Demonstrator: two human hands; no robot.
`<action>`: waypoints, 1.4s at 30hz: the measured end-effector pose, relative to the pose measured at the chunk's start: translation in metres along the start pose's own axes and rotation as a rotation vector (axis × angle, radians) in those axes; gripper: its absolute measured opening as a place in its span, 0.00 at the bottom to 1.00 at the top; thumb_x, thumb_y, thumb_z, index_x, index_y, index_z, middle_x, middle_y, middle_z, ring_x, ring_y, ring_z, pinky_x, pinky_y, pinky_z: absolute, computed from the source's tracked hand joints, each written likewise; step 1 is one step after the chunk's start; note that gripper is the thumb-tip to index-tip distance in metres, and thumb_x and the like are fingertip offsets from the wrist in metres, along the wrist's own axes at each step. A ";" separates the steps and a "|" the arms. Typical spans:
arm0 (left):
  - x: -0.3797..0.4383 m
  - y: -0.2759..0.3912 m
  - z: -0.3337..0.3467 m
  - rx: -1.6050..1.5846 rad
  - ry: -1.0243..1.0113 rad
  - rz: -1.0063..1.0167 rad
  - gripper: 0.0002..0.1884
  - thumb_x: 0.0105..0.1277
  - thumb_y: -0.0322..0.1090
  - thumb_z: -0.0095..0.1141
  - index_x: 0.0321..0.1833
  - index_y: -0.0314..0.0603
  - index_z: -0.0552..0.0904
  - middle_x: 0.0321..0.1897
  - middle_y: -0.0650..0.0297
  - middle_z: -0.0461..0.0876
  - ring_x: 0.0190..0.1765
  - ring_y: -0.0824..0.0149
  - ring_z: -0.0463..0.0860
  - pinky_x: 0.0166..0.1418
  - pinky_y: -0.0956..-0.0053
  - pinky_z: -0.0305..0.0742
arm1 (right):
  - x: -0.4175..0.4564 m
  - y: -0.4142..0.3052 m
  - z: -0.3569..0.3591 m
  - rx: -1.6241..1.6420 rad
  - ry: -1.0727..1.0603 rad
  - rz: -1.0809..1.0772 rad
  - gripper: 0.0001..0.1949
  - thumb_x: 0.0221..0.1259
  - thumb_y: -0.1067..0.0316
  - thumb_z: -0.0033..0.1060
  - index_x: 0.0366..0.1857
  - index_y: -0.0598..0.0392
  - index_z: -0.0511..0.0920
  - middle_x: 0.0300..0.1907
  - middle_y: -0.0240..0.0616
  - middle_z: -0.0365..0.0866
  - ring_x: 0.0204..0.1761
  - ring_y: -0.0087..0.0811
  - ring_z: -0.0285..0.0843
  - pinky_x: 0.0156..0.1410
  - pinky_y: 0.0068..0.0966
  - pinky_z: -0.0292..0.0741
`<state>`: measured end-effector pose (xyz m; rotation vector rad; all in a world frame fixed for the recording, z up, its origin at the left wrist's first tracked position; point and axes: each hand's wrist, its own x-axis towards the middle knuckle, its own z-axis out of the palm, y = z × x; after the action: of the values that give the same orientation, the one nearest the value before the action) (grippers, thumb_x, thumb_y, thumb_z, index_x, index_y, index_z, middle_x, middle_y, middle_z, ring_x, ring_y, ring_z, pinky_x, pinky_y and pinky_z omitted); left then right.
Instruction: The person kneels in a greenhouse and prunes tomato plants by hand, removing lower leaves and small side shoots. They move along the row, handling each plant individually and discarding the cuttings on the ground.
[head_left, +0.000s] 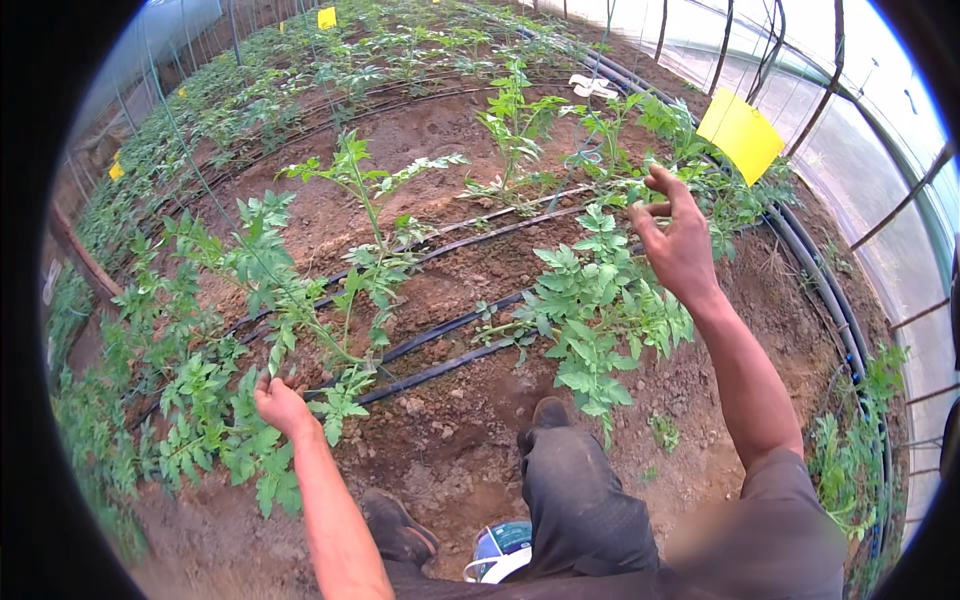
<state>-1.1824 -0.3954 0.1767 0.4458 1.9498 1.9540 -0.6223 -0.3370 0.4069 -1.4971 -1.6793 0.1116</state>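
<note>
Young tomato plants (592, 307) grow in a soil bed on both sides of me. My left hand (283, 405) is low among the leaves of a tomato plant (262, 255) on the left, its fingertips bent together at a leaf; whether they grip it is unclear. My right hand (667, 225) is raised over the plants on the right, fingers apart and curled, near a leafy top; I see nothing held in it. A green string (196, 169) runs down to the left plant. Another string hangs in a loose tangle (583, 156) left of my right hand.
Black drip lines (442, 326) cross the bed before my boots. Thicker black pipes (814, 259) curve along the right, beside plastic sheeting (862, 202) on poles. A yellow card (740, 136) hangs beyond my right hand. A bucket (504, 544) with a white handle stands between my legs.
</note>
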 end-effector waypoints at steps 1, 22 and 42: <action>-0.020 0.029 0.004 -0.092 0.078 0.006 0.14 0.77 0.27 0.51 0.62 0.36 0.80 0.47 0.64 0.85 0.41 0.74 0.83 0.38 0.79 0.77 | 0.037 -0.001 -0.005 -0.035 0.049 -0.052 0.36 0.70 0.62 0.73 0.79 0.61 0.67 0.69 0.53 0.78 0.59 0.41 0.88 0.67 0.42 0.83; -0.239 0.206 0.120 -0.234 -1.245 0.304 0.13 0.84 0.38 0.58 0.57 0.35 0.86 0.39 0.65 0.90 0.44 0.74 0.85 0.52 0.73 0.81 | 0.021 -0.165 -0.023 0.711 -0.505 -0.147 0.19 0.81 0.54 0.64 0.53 0.64 0.79 0.45 0.40 0.87 0.48 0.25 0.86 0.55 0.28 0.84; -0.211 0.013 -0.058 0.541 -0.512 -0.524 0.28 0.76 0.43 0.63 0.73 0.36 0.74 0.43 0.60 0.87 0.42 0.64 0.90 0.37 0.70 0.85 | -0.033 -0.107 0.028 1.122 -0.326 0.084 0.20 0.86 0.53 0.56 0.65 0.58 0.78 0.52 0.39 0.88 0.34 0.15 0.75 0.40 0.17 0.75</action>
<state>-1.0202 -0.5423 0.1932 0.4494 1.9570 0.8792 -0.7251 -0.3821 0.4340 -0.6849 -1.3599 1.1798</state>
